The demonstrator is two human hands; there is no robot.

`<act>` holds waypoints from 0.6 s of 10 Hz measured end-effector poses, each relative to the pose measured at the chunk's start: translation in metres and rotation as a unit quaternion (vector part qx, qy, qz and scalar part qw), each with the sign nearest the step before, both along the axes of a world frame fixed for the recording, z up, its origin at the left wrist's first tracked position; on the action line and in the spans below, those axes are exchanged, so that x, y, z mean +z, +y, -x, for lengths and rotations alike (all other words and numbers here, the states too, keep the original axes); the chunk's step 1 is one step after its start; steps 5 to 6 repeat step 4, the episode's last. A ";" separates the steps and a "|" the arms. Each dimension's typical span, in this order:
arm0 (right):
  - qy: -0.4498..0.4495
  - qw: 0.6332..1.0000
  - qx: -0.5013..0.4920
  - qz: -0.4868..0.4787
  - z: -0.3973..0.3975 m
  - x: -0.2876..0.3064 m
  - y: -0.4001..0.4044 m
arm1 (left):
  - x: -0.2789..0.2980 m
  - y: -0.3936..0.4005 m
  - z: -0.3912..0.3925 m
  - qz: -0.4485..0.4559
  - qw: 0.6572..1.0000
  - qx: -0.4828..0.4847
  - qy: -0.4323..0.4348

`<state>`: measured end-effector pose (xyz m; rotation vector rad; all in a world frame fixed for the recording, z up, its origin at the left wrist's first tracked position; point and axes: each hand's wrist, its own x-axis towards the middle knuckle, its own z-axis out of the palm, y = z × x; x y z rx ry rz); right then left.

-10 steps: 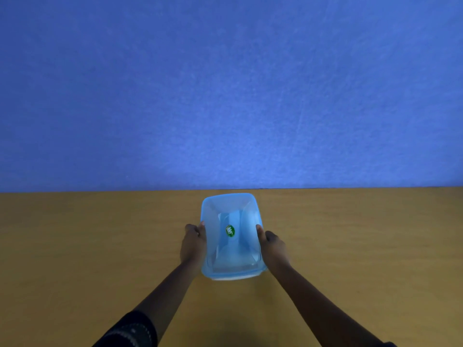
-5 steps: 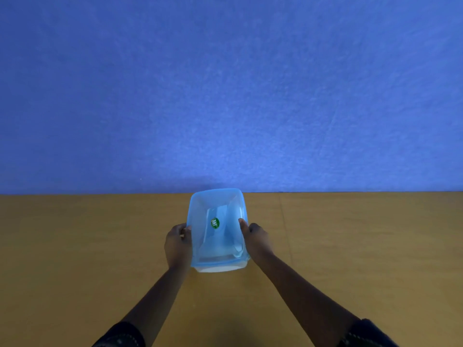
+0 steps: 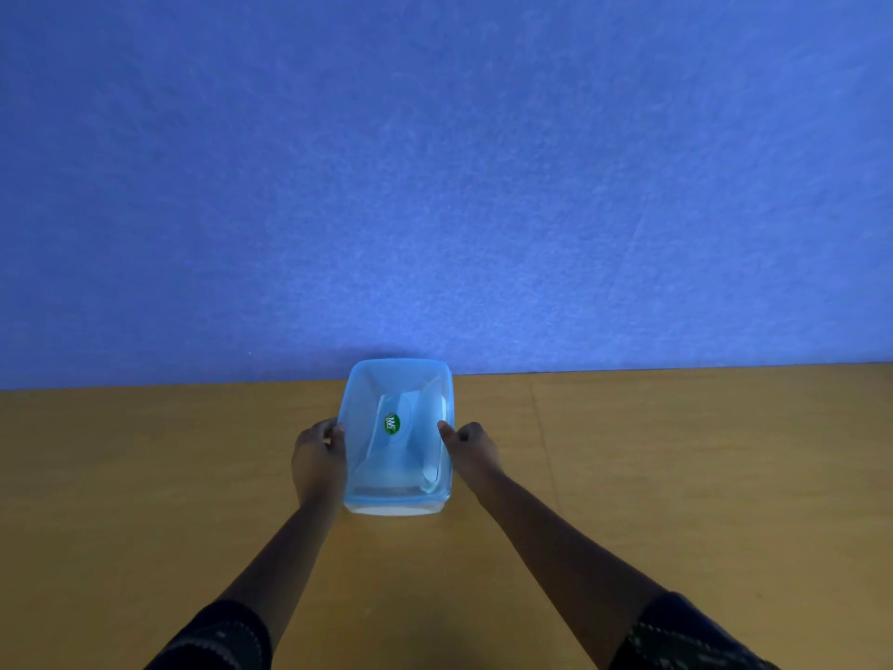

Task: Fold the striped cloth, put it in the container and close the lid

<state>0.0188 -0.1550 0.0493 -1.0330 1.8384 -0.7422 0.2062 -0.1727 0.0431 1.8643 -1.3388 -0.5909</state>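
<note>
A translucent blue plastic container [image 3: 397,379] stands on the wooden table, its blue lid on top with a small green sticker [image 3: 392,423] near the middle. My left hand [image 3: 316,459] grips the container's left side, fingers curled at the rim. My right hand [image 3: 471,449] grips the right side, thumb on the lid's edge. A pale shape shows faintly through the plastic; I cannot tell whether it is the striped cloth.
The wooden table [image 3: 676,476] stretches left and right of the container. A blue wall [image 3: 435,186] rises right behind the container, whose far end reaches the table's back edge.
The container, held by both hands, has shifted left and a little away from me, closer to the wall. Both hands kept their hold on its sides.
</note>
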 end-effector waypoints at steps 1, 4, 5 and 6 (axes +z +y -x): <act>-0.018 1.000 -0.008 0.012 0.003 0.001 -0.006 | -0.001 -0.004 -0.002 -0.006 1.000 -0.004 -0.011; -0.008 0.997 0.004 0.074 0.020 0.008 0.009 | 0.005 -0.001 -0.001 0.001 0.999 0.018 -0.027; -0.008 0.997 0.004 0.074 0.020 0.008 0.009 | 0.005 -0.001 -0.001 0.001 0.999 0.018 -0.027; -0.008 0.997 0.004 0.074 0.020 0.008 0.009 | 0.005 -0.001 -0.001 0.001 0.999 0.018 -0.027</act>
